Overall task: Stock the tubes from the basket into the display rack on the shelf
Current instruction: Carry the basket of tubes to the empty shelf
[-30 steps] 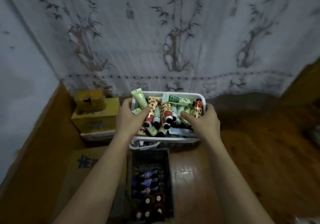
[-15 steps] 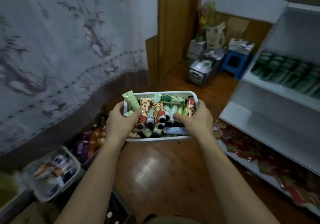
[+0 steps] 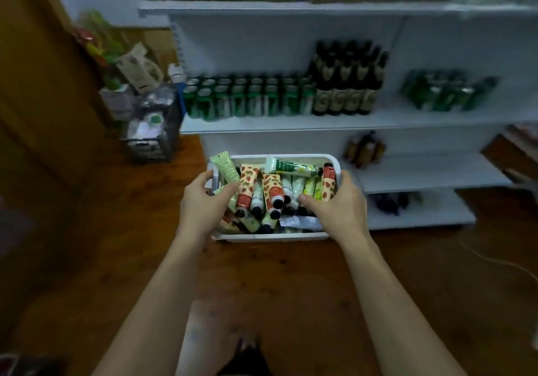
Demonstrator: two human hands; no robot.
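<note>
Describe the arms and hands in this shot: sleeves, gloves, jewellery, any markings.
Both forearms are bare up to the bottom edge of the frame, with no sleeve in view. The left hand and right hand wear no gloves. No watch, ring or bracelet shows.

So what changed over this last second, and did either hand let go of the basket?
The person turned from the patterned curtain to face the white shelf, carrying the basket along. Neither let go: the left hand and the right hand grip its ends as before, and the tubes lie unchanged.
</note>
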